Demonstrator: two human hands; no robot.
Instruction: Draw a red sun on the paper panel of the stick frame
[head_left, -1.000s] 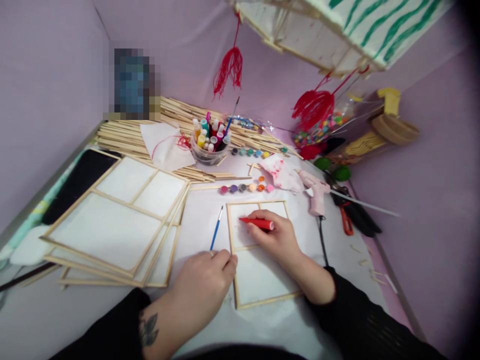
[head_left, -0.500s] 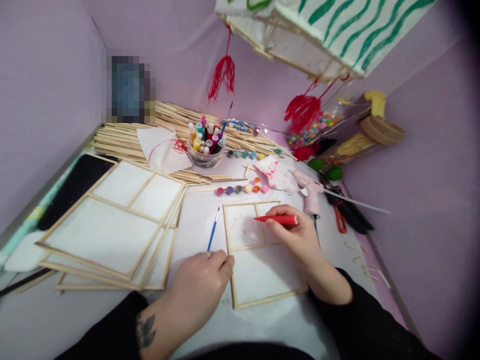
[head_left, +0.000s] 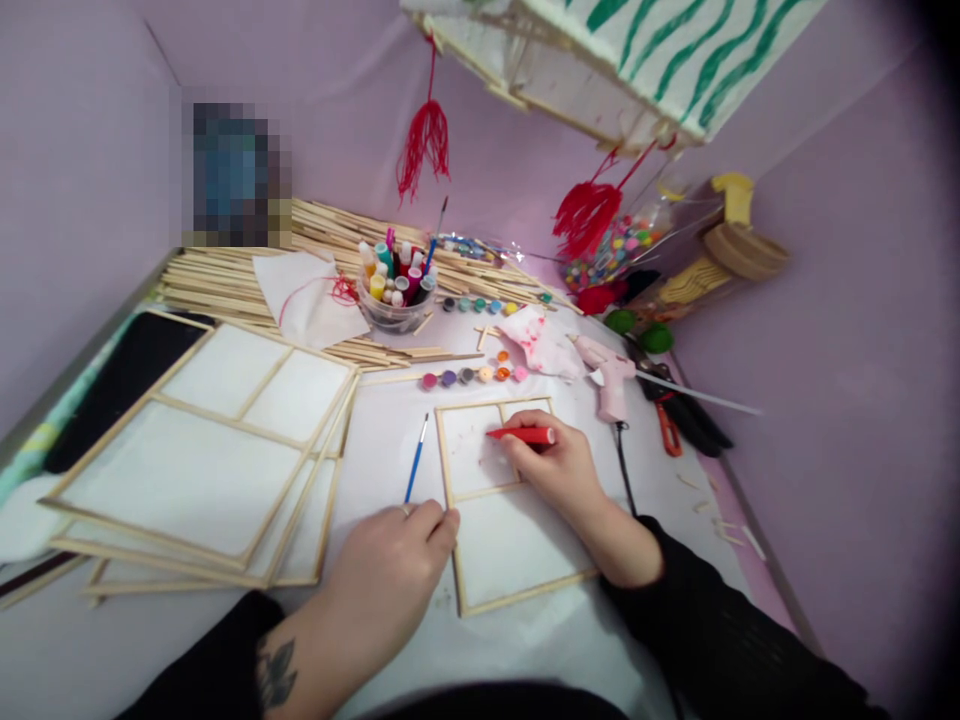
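A red marker [head_left: 534, 435] is pinched in my right hand [head_left: 559, 465]. Its tip points left, over the upper-left pane of a white paper panel with a thin wooden frame [head_left: 517, 550]; small reddish marks show in that pane. My left hand [head_left: 397, 555] has its fingers curled, with the fingertips closed on the left edge of this frame. Just beyond the left hand lies a blue paintbrush [head_left: 416, 460], bristles pointing away. Whether the marker tip touches the paper I cannot tell.
Stacked framed panels [head_left: 187, 470] lie on the left. Behind are wooden sticks [head_left: 217, 285], a tub of markers [head_left: 397, 315], paint pots [head_left: 466, 376] and a pink glue gun [head_left: 611, 380]. Pliers [head_left: 686, 415] lie right. A lantern with red tassels [head_left: 589, 220] hangs overhead.
My right hand has moved the marker left over the upper-left pane. The whole view has shifted slightly. My left hand keeps its place at the frame's edge.
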